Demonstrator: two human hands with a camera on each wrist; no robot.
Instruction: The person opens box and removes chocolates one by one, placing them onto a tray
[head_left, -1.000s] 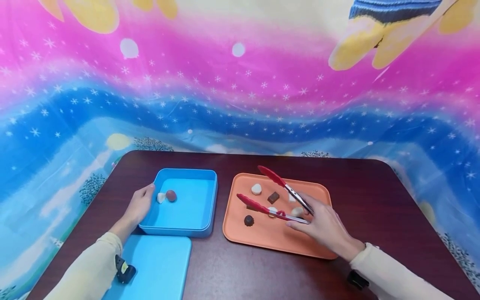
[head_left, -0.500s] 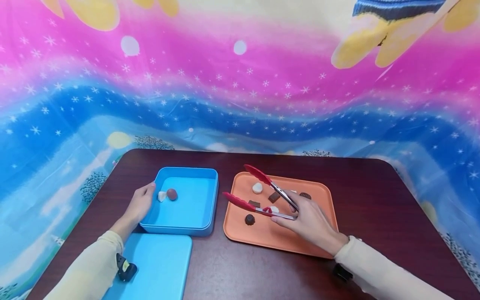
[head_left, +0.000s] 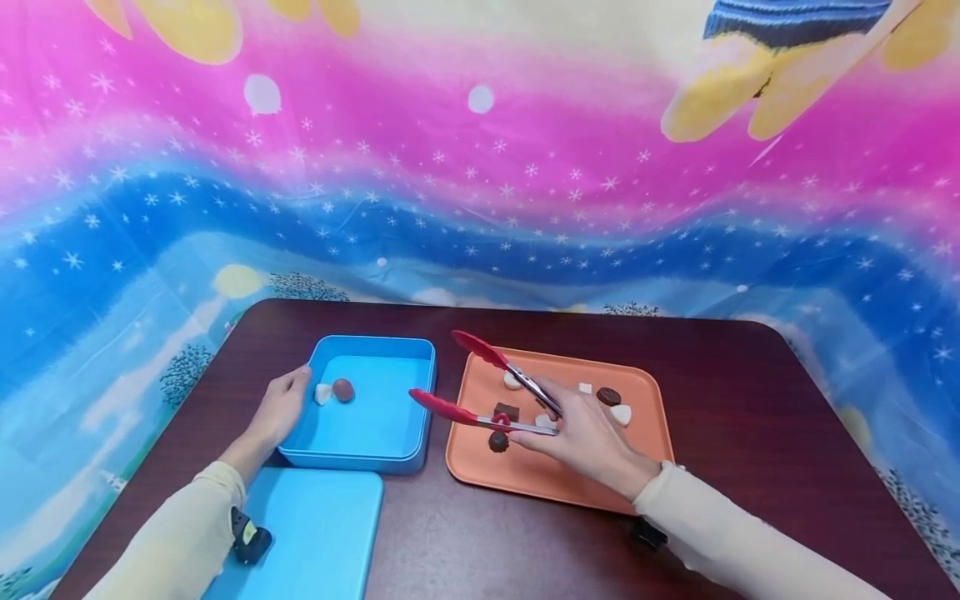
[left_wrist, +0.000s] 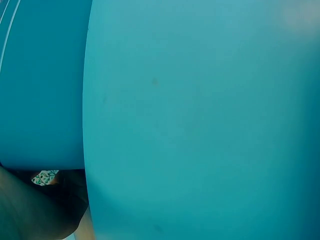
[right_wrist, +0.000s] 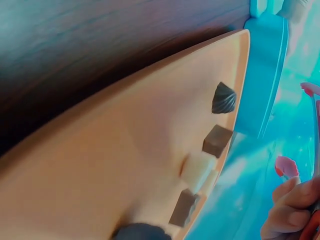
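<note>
My left hand (head_left: 279, 408) grips the left wall of a square blue box (head_left: 426, 425); its fingers are mostly hidden on the outer side. A brown round chocolate (head_left: 342, 390) and a small white piece (head_left: 323, 393) lie inside. Red-tipped metal tongs (head_left: 442, 407) are held in my right hand (head_left: 588, 433), above the left part of an orange tray (head_left: 540, 483). The tongs' arms are spread, with nothing seen between the tips, which point at the box. On the tray sit several chocolates, among them a dark ridged one (right_wrist: 224, 98) and a brown block (right_wrist: 218, 141).
A blue lid (head_left: 315, 525) lies flat in front of the box, partly under the left forearm. Box and tray stand side by side on a dark wooden table (head_left: 450, 550), a narrow gap between them. A printed cloth (head_left: 480, 183) hangs behind the table.
My right hand has carried the spread tongs leftward across the tray, so the tips now reach the box's right edge. The left hand stays at the box.
</note>
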